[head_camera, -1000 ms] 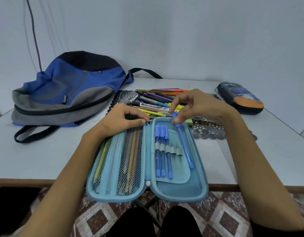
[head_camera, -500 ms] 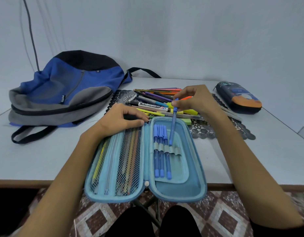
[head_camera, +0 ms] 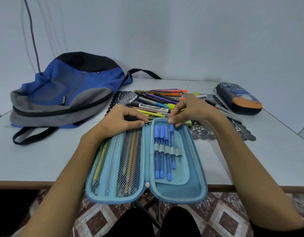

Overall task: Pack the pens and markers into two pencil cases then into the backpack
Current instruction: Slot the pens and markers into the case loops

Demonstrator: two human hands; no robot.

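A blue backpack (head_camera: 67, 89) is laid at the left of the surface (head_camera: 45, 156). The open pencil case (head_camera: 146, 161) is pinned at its top edge by the left hand (head_camera: 124, 119). A blue pen (head_camera: 172, 146), slotted in an elastic loop, is pinched by the right hand (head_camera: 190, 111). Loose pens and markers (head_camera: 158, 101) are piled behind; a second case (head_camera: 240, 98) is closed at far right.

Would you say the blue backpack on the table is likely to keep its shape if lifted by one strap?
Probably not: the blue backpack lies slumped and creased, so it looks soft and nearly empty. It would likely sag and feel light. Its loose strap might drag across the table.
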